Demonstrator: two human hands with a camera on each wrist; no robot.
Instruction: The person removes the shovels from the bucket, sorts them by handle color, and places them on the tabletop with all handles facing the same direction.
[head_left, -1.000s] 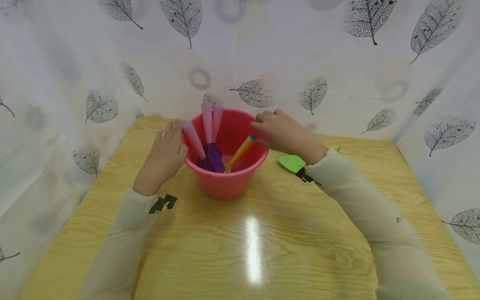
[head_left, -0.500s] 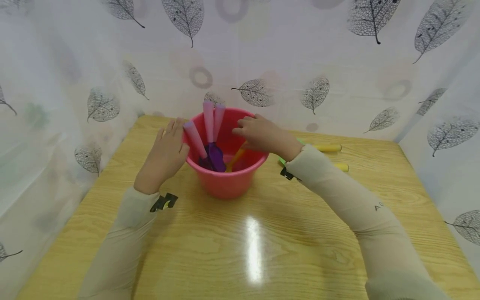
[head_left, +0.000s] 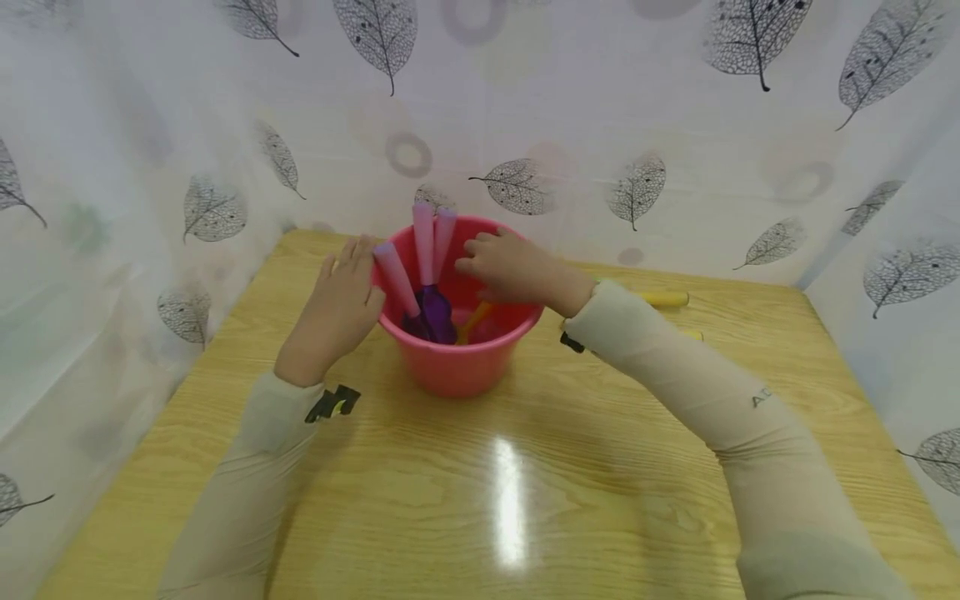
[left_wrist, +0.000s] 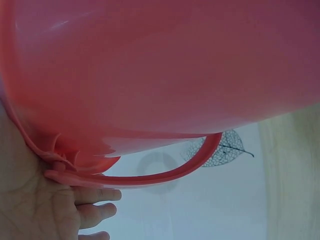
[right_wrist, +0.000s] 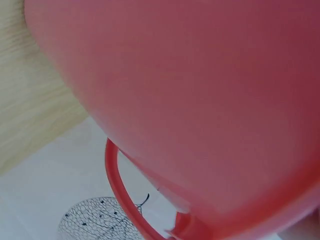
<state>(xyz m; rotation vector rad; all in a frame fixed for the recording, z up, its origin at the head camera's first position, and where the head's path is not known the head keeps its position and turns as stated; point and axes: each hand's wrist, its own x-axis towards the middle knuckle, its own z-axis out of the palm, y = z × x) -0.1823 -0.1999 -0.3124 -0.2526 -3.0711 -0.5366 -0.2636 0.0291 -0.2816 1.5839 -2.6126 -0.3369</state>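
Note:
A red plastic bucket (head_left: 465, 367) stands upright on the table. My left hand (head_left: 326, 312) rests against its left rim, fingers extended; the left wrist view shows the palm (left_wrist: 35, 205) beside the handle joint. Over the right rim, my right hand (head_left: 513, 271) reaches into the bucket, fingers curled around the upper part of a yellow-orange tool (head_left: 474, 323). Its handle's end and the fingertips are hidden. Also in the bucket, several pink-handled tools lean left, among them a purple one with a scoop-like head (head_left: 437, 312).
Tools with yellow handles (head_left: 663, 298) lie on the wooden table (head_left: 600, 467) to the right, partly behind my right sleeve. A leaf-printed curtain (head_left: 555, 100) closes off the back and sides. The bucket's red carrying handle (right_wrist: 116, 180) hangs at its far side.
My right hand has moved left and farther over the bucket, covering the blue-tipped end of the yellow-orange tool. The left hand has stayed on the rim. The view has shifted slightly.

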